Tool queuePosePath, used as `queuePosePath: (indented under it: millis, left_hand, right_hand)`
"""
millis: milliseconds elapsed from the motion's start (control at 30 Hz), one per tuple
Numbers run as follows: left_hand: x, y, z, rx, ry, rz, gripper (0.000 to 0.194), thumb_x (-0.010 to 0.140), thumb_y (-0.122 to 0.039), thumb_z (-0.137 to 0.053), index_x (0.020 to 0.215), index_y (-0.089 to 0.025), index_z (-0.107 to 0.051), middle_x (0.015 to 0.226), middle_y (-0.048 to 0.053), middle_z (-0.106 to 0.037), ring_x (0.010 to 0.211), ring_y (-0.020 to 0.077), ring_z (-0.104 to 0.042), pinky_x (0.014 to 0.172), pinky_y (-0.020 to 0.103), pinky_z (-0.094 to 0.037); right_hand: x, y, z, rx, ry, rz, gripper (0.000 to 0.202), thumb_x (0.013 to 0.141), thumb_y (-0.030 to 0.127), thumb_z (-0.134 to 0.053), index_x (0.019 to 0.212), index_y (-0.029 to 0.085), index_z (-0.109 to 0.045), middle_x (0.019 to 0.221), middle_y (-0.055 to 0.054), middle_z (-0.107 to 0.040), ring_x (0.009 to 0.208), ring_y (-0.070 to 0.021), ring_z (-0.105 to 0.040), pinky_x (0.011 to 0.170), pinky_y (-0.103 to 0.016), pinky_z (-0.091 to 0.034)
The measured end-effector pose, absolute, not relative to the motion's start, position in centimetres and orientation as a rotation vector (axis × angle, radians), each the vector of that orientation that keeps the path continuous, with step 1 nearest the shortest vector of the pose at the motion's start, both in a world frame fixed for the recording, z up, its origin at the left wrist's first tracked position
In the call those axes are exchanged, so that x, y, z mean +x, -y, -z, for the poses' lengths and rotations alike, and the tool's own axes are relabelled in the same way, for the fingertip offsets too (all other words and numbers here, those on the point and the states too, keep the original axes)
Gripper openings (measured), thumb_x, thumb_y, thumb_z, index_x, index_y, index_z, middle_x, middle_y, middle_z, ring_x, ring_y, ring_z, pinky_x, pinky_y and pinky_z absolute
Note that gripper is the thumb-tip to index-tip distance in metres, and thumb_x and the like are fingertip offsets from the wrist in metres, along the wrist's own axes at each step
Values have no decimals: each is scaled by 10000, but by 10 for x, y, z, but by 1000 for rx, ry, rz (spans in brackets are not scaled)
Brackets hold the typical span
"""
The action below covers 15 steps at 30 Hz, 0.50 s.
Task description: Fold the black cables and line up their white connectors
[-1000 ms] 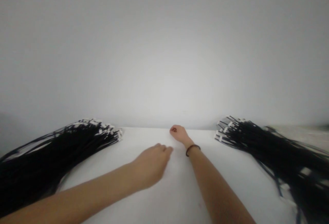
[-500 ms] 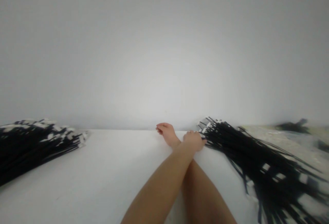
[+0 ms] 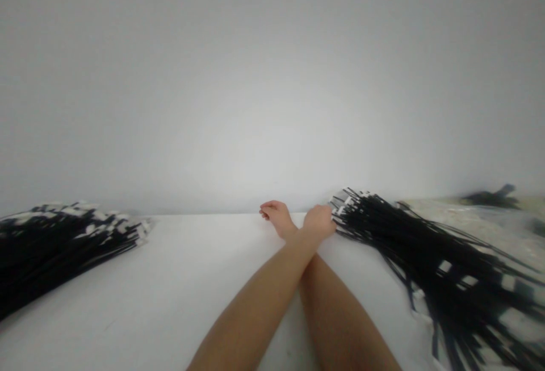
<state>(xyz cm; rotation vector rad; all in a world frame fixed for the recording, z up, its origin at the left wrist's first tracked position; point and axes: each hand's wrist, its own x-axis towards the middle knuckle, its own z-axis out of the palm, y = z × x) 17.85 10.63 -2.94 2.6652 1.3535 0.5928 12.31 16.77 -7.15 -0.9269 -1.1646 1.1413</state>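
While reaching across the right forearm, left hand [image 3: 319,222]: back turned up, right at the tips of the nearer bundle of black cords [image 3: 409,240].
Left grip: fingers bent and mostly hidden; no telling whether pinching a cord or only touching.
Right hand [image 3: 276,219]: at 9 o'clock from the left hand, just beside, near the far edge of the white surface [image 3: 204,269].
Right grip: fingers curled loosely inward; too small to judge whether holding anything.
Nearer bundle: lying from 3 toward 4 o'clock of the left hand, small white ends [image 3: 344,203] fanned beside the fingers, lower strands splayed.
Farther bundle [image 3: 55,257]: well apart at 9 o'clock, white-tipped ends toward the hands.
Clear plastic [image 3: 489,220]: at 3 o'clock, past the nearer bundle, close to a dark, blurred thing [image 3: 494,197].
Wall [image 3: 272,104]: pale, at 12 o'clock.
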Motion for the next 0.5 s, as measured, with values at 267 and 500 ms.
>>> queuePosePath:
  millis: [267, 500]
  left_hand:
    - [179, -99, 23, 2570, -1389, -746, 262, 789, -207, -297, 983, -99, -435, 817, 167, -577, 786, 250, -561, 664, 349, -423]
    - [169, -91, 13, 1900, -889, -1421, 236, 816, -327, -312, 1005, -205, -384, 817, 67, -619, 719, 159, -583, 669, 298, -432]
  right_hand:
    - [124, -165, 68, -932, 1185, -1121, 79, 589, 170, -494, 642, 132, -539, 577, -13, -549, 511, -83, -472, 514, -222, -365]
    - [128, -170, 73, -953, 1229, -1107, 117, 607, 200, -498, 697, 137, -540, 596, -8, -554, 541, -85, -475, 518, -208, -373]
